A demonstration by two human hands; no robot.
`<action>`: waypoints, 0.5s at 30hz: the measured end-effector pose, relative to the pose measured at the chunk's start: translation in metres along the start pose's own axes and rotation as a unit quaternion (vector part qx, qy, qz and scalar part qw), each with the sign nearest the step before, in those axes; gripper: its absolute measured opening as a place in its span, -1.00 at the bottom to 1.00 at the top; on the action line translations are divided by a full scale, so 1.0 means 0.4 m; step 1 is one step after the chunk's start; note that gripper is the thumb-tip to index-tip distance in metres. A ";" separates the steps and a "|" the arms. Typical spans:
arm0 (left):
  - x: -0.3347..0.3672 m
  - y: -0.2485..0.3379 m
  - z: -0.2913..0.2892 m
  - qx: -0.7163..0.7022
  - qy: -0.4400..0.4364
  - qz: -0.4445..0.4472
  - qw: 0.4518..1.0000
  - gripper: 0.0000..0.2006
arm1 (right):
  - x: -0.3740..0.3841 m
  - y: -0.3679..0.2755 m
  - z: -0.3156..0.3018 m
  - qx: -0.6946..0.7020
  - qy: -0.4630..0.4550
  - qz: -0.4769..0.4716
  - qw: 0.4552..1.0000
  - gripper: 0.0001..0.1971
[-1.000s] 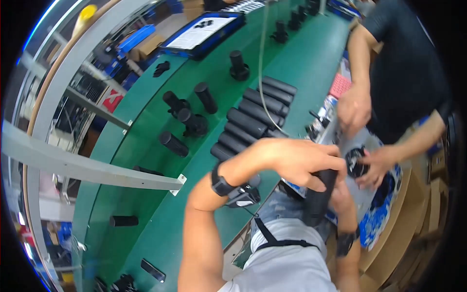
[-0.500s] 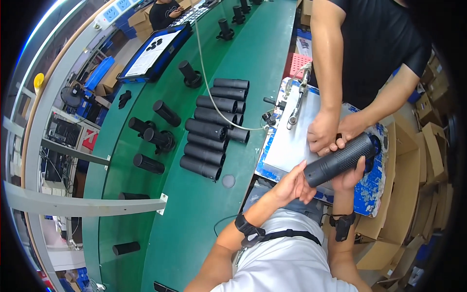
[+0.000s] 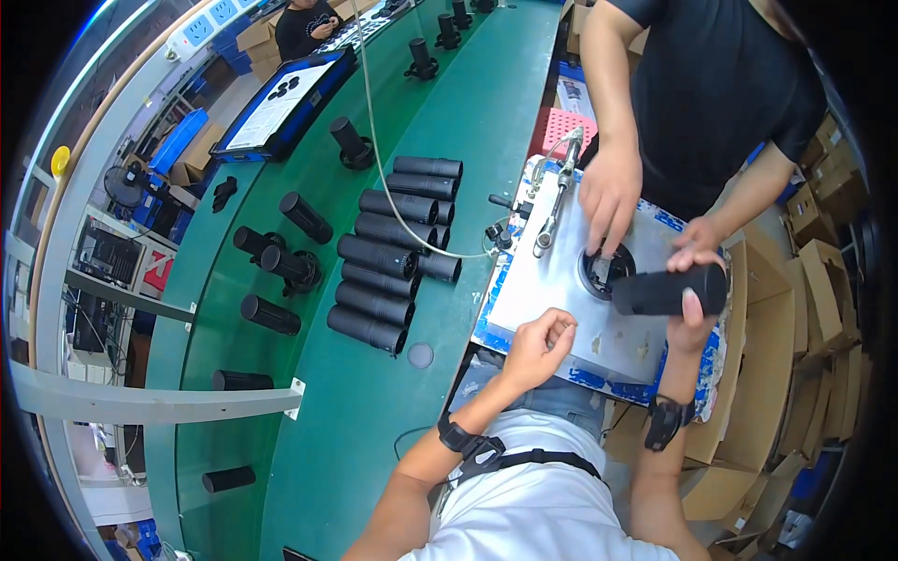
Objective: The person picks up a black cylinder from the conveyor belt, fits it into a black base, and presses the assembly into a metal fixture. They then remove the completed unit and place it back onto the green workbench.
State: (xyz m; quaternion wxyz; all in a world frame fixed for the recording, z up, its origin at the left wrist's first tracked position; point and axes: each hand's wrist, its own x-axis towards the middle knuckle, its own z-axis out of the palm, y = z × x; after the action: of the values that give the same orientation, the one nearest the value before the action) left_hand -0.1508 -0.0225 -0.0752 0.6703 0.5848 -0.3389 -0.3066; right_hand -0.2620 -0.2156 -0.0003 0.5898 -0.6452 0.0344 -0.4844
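1. Head view: from where I'm standing, the person's right hand (image 3: pixel 690 329) is wrapped around a black cylinder (image 3: pixel 659 293), thumb laid across its near side. The cylinder is held lengthwise over the right part of the metal plate (image 3: pixel 552 294).

2. Same view: the left hand (image 3: pixel 541 351) is empty, fingers loosely curled, at the near edge of the metal plate.

3. What could go wrong: the cylinder's left end juts out toward the round black fitting (image 3: pixel 606 271) on the metal plate, where a co-worker's reaching hand (image 3: pixel 611 196) has its fingertips. A swing that way could knock those fingers or the fitting. I can't tell whether cylinder and fitting touch.

4. The co-worker's other hand (image 3: pixel 694 241) is right at the cylinder's far side, above the metal plate. If both people pulled or let go out of step, it might twist loose, and with only one of the person's hands on it, I'd expect the free end to dip.

5. Cylinder against grip: the hand is at its right end, on the near side, leaving most of the length beyond the thumb. Left of the metal plate, black tubes (image 3: pixel 374 297) lie in a row.
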 end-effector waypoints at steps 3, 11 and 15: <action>0.018 0.029 -0.014 0.171 0.026 0.133 0.976 -0.90 | 0.071 0.043 0.031 -0.091 0.011 -0.016 0.996 -0.59; 0.045 -0.004 -0.033 0.197 0.001 0.094 0.976 -0.92 | 0.093 0.119 0.110 -0.178 0.004 0.015 0.984 -0.67; 0.035 -0.013 -0.029 0.183 0.014 0.089 0.979 -0.92 | 0.053 0.119 0.076 -0.188 0.098 0.027 0.977 -0.73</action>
State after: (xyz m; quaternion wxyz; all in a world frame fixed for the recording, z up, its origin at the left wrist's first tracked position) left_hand -0.1333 -0.0279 -0.0799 0.5809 0.6694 -0.4308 -0.1700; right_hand -0.2055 -0.2208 -0.0207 0.4647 -0.6924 0.1998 -0.5145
